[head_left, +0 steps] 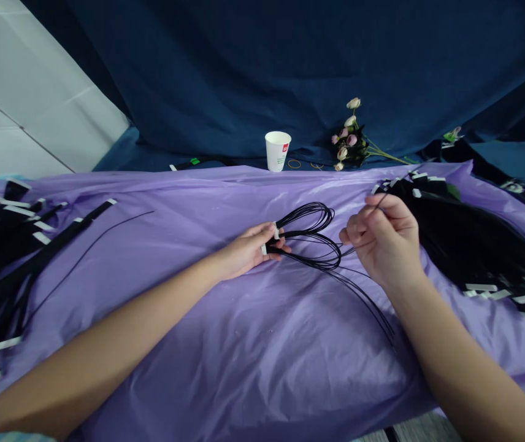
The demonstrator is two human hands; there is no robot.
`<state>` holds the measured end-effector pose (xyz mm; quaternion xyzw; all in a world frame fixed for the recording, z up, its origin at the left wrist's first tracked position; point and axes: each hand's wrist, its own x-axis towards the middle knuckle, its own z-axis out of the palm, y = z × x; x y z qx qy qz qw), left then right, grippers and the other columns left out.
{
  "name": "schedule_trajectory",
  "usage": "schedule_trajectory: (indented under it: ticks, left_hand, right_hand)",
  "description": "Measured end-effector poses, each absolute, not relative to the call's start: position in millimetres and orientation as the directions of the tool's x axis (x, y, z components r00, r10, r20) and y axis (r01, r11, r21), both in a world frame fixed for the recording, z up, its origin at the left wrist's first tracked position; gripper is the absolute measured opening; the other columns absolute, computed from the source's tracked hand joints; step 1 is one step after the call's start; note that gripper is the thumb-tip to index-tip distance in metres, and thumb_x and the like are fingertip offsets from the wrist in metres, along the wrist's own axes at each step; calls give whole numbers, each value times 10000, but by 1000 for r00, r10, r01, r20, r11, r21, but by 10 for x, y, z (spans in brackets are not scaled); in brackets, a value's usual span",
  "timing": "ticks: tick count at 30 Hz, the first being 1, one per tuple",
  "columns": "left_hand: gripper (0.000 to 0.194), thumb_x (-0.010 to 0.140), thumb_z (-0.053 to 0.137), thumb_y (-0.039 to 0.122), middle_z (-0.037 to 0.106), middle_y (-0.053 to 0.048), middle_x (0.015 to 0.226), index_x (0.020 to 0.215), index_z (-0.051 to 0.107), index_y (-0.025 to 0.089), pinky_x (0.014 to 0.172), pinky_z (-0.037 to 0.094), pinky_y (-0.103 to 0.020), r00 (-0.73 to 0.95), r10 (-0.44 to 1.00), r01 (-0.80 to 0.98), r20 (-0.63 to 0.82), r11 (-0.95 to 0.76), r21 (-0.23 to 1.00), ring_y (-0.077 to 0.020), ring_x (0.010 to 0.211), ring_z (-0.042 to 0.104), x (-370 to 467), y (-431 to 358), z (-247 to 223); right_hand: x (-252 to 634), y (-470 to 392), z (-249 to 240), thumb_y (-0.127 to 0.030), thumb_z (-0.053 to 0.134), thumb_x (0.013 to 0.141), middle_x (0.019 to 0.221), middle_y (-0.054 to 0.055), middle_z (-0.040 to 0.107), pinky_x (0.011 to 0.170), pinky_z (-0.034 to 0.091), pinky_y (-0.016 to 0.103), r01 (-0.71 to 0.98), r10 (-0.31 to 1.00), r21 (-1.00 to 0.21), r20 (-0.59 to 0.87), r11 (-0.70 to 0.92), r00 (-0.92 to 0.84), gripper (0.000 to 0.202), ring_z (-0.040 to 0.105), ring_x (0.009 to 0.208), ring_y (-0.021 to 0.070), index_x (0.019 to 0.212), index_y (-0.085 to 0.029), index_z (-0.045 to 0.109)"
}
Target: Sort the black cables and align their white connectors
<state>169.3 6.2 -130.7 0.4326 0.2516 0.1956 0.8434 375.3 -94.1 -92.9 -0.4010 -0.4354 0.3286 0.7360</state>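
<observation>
My left hand (260,242) is closed on a bundle of thin black wires (311,252) near its white ends. From those fingers the wires fan out to the right in loops, with several loose strands trailing toward the lower right. To the right of the loops, my right hand (384,233) pinches a single thin black strand, whose tip sticks up past the fingers. Whether that strand joins the bundle I cannot tell. Both hands are just above the purple cloth (262,344).
Piles of black strips with white ends lie at the left (9,264) and the right (478,239). A stray black wire (92,255) curves out of the left pile. Along the back stand a paper cup (277,152), rubber bands (294,164) and artificial flowers (352,140), before a blue curtain (290,67).
</observation>
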Motion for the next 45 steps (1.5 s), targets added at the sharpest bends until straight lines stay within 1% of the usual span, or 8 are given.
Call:
schedule_trajectory:
  ticks: [3, 6, 9, 23, 30, 38, 41, 45]
  left_hand:
    - [366, 779, 720, 466, 571, -19, 825, 899, 565, 157, 747, 452, -274, 788, 563, -112, -251, 532, 839, -177, 886, 622, 1704, 40, -1296]
    - [384, 748, 745, 478, 585, -19, 856, 886, 577, 162, 758, 449, -285, 780, 574, -106, -249, 514, 851, -163, 870, 608, 1715, 20, -1286]
    - [381, 748, 742, 481, 592, -24, 905, 892, 590, 162, 789, 445, -304, 777, 579, -99, -246, 499, 861, -161, 892, 596, 1724, 9, -1282]
    - [369, 741, 744, 481, 580, -26, 895, 816, 593, 152, 846, 427, -331, 780, 583, -75, -227, 447, 891, -192, 975, 583, 1721, 9, -1303]
    - [366, 777, 699, 505, 583, -19, 906, 816, 588, 159, 859, 431, -318, 794, 575, -50, -197, 385, 922, -176, 989, 579, 1716, 14, -1355]
    - [360, 797, 668, 516, 574, -12, 872, 824, 611, 162, 826, 469, -279, 821, 552, -2, -143, 255, 967, -148, 934, 570, 1710, 20, -1378]
    - [369, 792, 672, 521, 570, -12, 869, 819, 609, 158, 819, 473, -281, 824, 548, -12, -143, 270, 963, -150, 937, 574, 1711, 13, -1368]
    - [394, 759, 699, 535, 589, -20, 889, 822, 605, 158, 823, 462, -286, 822, 541, -7, -178, 322, 947, -171, 982, 590, 1717, 13, -1360]
  right_hand:
    - [3719, -983, -956, -221, 768, 750, 614, -20, 616, 501, 436, 245, 183, 797, -858, 514, 480, 317, 73, 540, 535, 103, 754, -217, 695]
    - [3660, -1014, -966, -147, 729, 760, 643, -1, 629, 522, 399, 246, 505, 792, -752, 578, 423, 198, 52, 519, 564, 98, 731, -183, 705]
    - [3592, -1024, -978, -136, 689, 763, 580, -19, 566, 503, 371, 239, 642, 796, -688, 572, 338, 195, 70, 455, 506, 77, 698, -158, 679]
    - [3538, -1028, -984, -157, 647, 748, 542, -27, 541, 498, 361, 242, 681, 821, -686, 525, 255, 221, 98, 442, 481, 85, 652, -174, 644]
    - [3563, -1050, -938, -204, 648, 763, 577, -2, 605, 472, 348, 214, 556, 915, -820, 317, 132, 251, 109, 455, 494, 83, 665, -158, 658]
    - [3618, -1018, -951, -289, 663, 785, 583, -5, 545, 465, 316, 221, 410, 971, -911, 145, 55, 192, 177, 423, 516, 85, 685, -144, 645]
    - [3631, -998, -990, -324, 655, 827, 658, 12, 592, 500, 349, 234, 420, 959, -902, 199, 100, 200, 182, 475, 566, 102, 776, -151, 676]
    - [3629, -980, -1029, -299, 660, 853, 687, 14, 616, 558, 381, 256, 589, 903, -769, 404, 248, 148, 132, 495, 606, 117, 863, -190, 734]
